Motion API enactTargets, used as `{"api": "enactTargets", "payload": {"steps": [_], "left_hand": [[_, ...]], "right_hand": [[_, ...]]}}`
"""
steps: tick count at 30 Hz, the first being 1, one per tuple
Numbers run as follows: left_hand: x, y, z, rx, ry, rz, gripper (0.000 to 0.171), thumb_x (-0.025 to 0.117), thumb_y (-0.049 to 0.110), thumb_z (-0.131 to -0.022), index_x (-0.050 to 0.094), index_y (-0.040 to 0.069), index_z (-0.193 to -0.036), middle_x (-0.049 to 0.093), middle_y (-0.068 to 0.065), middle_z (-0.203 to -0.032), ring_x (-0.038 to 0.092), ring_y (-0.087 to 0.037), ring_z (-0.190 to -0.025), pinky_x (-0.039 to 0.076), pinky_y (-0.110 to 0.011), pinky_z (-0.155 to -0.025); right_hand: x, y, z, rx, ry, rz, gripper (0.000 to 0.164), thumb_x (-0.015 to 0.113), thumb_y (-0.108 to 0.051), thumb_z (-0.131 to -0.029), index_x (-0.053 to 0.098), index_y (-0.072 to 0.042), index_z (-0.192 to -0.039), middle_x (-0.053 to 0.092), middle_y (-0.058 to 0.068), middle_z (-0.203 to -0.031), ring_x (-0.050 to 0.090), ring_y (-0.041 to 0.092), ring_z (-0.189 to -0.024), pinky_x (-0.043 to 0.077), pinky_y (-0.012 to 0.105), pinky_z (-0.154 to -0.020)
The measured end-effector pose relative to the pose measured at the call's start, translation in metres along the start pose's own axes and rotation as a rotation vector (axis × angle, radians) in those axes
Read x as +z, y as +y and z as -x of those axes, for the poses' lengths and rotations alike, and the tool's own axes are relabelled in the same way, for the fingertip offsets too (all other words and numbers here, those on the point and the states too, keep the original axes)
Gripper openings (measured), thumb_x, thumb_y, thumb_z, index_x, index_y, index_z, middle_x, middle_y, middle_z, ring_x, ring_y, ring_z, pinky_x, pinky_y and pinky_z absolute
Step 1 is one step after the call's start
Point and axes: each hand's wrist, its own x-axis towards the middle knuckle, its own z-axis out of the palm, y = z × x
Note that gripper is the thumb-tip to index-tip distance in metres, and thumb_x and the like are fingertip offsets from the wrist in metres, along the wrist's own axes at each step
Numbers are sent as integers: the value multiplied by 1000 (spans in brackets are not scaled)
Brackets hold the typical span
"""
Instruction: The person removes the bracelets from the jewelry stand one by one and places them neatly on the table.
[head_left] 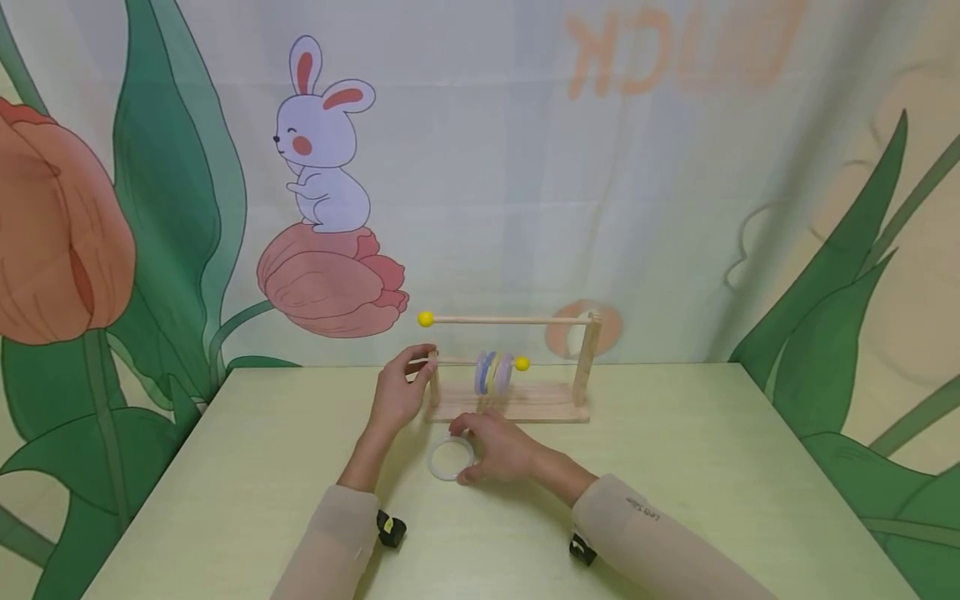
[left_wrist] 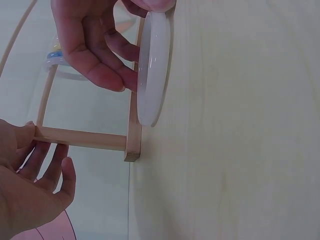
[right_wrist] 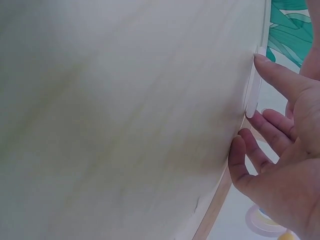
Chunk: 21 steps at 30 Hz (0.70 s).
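A small wooden rack [head_left: 517, 410] stands on the table, with one tall and one short post. My left hand [head_left: 400, 396] holds the top of the short left post [left_wrist: 85, 137] between thumb and fingers. From that post a lower rod carries several coloured rings [head_left: 492, 373] in purple, blue and yellow, and a yellow ball [head_left: 522, 364] caps its right end. In front of the rack, my right hand [head_left: 502, 450] pinches a white ring [left_wrist: 159, 70] by its edges; the ring lies flat on or very close to the tabletop.
The rack's upper rod [head_left: 510, 320] runs left from the tall right post [head_left: 588, 358] and ends in another yellow ball [head_left: 426, 319]. Behind the pale table [head_left: 712, 467] hangs a curtain [head_left: 480, 167] printed with a rabbit and tulips.
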Motion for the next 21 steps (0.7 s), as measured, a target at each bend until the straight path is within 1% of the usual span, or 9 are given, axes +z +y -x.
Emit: {"api": "enactTargets", "payload": {"steps": [10, 13, 21], "left_hand": [[0, -2, -4, 8, -4, 4, 31, 64, 23, -109, 67, 14, -138, 67, -11, -138, 66, -35, -127, 57, -51, -103], [0, -1, -5, 10, -6, 3, 32, 64, 23, -109, 67, 13, -139, 67, -10, -139, 66, -34, -127, 57, -51, -103], [0, -1, -1, -17, -6, -14, 32, 62, 23, -110, 65, 13, -140, 66, -11, -140, 65, -35, -129, 56, -50, -104]], "right_hand": [[0, 0, 0, 22, -6, 23, 64, 96, -28, -79, 65, -12, -133, 68, 1, -129, 54, 20, -116, 50, 37, -100], [-2, -1, 0, 20, -3, 21, 65, 96, -28, -79, 65, -11, -134, 68, 2, -129, 55, 21, -116, 50, 39, -100], [0, -2, 1, 7, -12, 19, 64, 96, -28, -80, 65, -11, -134, 68, 3, -130, 55, 23, -116, 50, 41, -100]]}}
